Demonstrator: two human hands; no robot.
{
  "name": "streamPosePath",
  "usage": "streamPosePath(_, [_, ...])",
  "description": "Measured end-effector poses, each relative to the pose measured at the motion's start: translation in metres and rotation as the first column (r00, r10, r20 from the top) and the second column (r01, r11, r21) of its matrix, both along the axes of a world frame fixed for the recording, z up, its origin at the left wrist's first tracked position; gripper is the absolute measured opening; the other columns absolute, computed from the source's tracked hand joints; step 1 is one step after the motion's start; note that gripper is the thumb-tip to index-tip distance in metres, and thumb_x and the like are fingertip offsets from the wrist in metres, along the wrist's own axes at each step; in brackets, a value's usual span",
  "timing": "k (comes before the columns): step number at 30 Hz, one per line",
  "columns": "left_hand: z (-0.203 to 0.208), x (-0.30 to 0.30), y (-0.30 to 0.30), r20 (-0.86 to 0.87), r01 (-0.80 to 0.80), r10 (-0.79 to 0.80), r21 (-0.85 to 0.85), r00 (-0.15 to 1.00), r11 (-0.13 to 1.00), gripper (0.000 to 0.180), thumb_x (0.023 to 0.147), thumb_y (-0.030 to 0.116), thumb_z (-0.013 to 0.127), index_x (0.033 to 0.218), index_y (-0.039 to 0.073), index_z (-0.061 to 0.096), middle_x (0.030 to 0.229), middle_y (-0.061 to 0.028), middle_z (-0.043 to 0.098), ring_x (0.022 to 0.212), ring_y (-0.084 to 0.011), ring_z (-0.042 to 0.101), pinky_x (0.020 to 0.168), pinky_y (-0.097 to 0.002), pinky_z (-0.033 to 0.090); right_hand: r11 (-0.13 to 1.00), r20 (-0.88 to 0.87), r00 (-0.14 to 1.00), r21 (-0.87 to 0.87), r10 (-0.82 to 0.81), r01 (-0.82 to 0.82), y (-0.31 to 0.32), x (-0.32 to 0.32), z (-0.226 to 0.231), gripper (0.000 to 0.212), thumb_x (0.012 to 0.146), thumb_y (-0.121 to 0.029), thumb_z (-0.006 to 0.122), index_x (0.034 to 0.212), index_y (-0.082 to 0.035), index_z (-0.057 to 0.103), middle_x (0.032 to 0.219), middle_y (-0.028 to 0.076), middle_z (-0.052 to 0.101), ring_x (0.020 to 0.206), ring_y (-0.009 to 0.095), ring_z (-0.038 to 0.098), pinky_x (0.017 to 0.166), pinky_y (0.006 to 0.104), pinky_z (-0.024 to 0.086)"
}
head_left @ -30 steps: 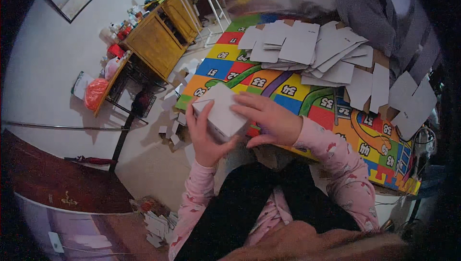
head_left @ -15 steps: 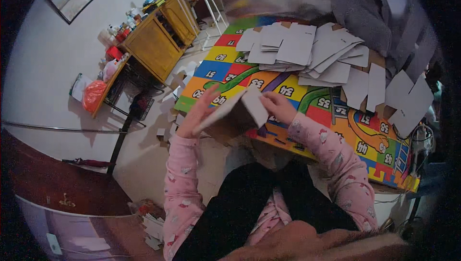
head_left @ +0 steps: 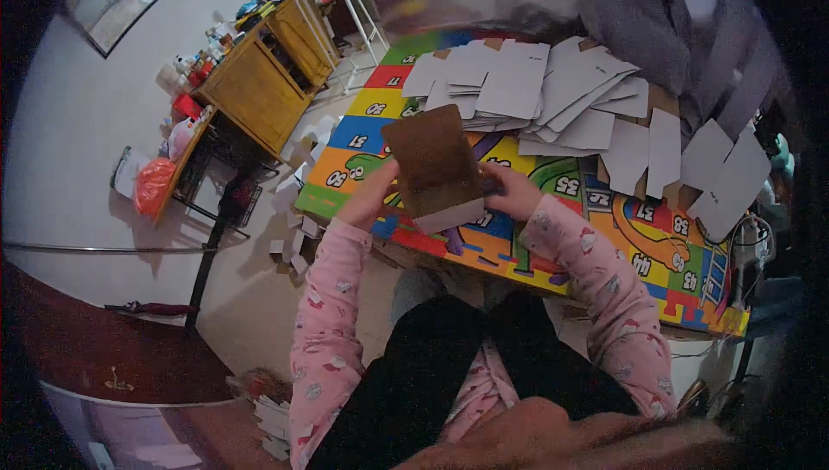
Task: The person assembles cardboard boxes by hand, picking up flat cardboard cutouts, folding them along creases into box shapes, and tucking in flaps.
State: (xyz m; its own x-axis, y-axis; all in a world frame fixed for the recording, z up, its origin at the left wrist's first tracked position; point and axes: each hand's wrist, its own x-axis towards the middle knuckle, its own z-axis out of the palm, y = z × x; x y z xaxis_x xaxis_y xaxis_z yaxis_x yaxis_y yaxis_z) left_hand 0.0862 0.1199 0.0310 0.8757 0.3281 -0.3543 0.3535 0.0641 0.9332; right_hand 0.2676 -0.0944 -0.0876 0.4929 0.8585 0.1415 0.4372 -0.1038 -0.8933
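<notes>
Box [head_left: 434, 163] flipped: white outside a second ago, brown open inside facing the camera now.
Now seen against the coloured mat [head_left: 341, 174], not over its edge. Left hand [head_left: 371, 197] went from front face to left side; right hand [head_left: 513, 192], white top to right side.

Framed picture [head_left: 114, 2] on wall [head_left: 60, 116]. Wooden cabinet [head_left: 252, 85], bottles [head_left: 197, 64] on top. Red plastic bag [head_left: 154, 186] nearby. Dark-red folded umbrella [head_left: 164, 308].

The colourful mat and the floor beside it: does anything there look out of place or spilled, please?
Nothing looks spilled, but cardboard pieces lie jumbled on the floor left of the mat, which looks untidy. On the mat, the white sheets overlap at uneven angles, not squarely stacked.
</notes>
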Motion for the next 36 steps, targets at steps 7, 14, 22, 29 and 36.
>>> streamPosePath(7, [-0.039,0.002,0.030,0.164,-0.003,0.000,0.019,0.986,1.000,0.052,0.093,0.041,0.056,0.133,0.007,0.053,0.123,-0.0095,0.060,0.105,-0.0210,0.057,0.081,-0.0356,0.047,0.979,0.019,0.984,0.104,0.176,-0.177,-0.005,-0.010,0.026,0.094,0.066,-0.022,0.082,0.146,-0.010,0.033,0.138,0.014,0.049,0.124,0.031,0.050,0.104,0.0402,0.040])
streamPosePath(14, [0.012,-0.006,-0.001,0.434,-0.312,0.054,0.550,0.899,0.775,0.040,0.085,0.022,0.067,0.121,0.005,0.059,0.111,-0.0085,0.063,0.097,-0.0205,0.059,0.075,-0.0335,0.050,0.988,-0.008,0.996,0.127,0.092,-0.090,0.002,-0.025,0.022,0.099,0.060,-0.018,0.086,0.144,-0.010,0.033,0.139,0.015,0.047,0.125,0.031,0.048,0.105,0.0416,0.038])
streamPosePath(22, [0.062,0.003,-0.045,0.217,0.020,-0.415,0.868,0.884,0.497,0.018,0.076,0.008,0.068,0.094,0.006,0.066,0.086,-0.0073,0.066,0.071,-0.0219,0.061,0.068,-0.0310,0.049,0.979,0.032,0.998,0.197,0.054,-0.059,0.004,-0.026,0.004,0.097,0.059,-0.017,0.086,0.141,-0.009,0.036,0.134,0.015,0.050,0.122,0.031,0.050,0.104,0.0406,0.039])
streamPosePath(29, [-0.015,0.086,-0.005,-0.687,0.712,-0.508,0.676,0.519,-0.187,0.017,0.082,0.017,0.063,0.094,0.006,0.068,0.081,-0.0081,0.067,0.072,-0.0232,0.060,0.066,-0.0364,0.050,0.977,0.086,0.995,0.205,0.047,-0.064,0.002,-0.028,0.006,0.094,0.060,-0.015,0.084,0.140,-0.006,0.036,0.133,0.017,0.050,0.120,0.032,0.051,0.103,0.0397,0.040])
streamPosePath(36, [-0.011,0.116,-0.009,-0.813,0.773,-0.413,0.550,0.411,-0.315,0.019,0.082,0.020,0.063,0.095,0.007,0.068,0.082,-0.0077,0.067,0.073,-0.0235,0.060,0.067,-0.0374,0.050,0.988,0.127,0.992,0.149,0.020,-0.039,0.000,-0.031,0.012,0.093,0.060,-0.013,0.083,0.140,-0.004,0.036,0.132,0.018,0.050,0.119,0.033,0.051,0.102,0.0400,0.041])
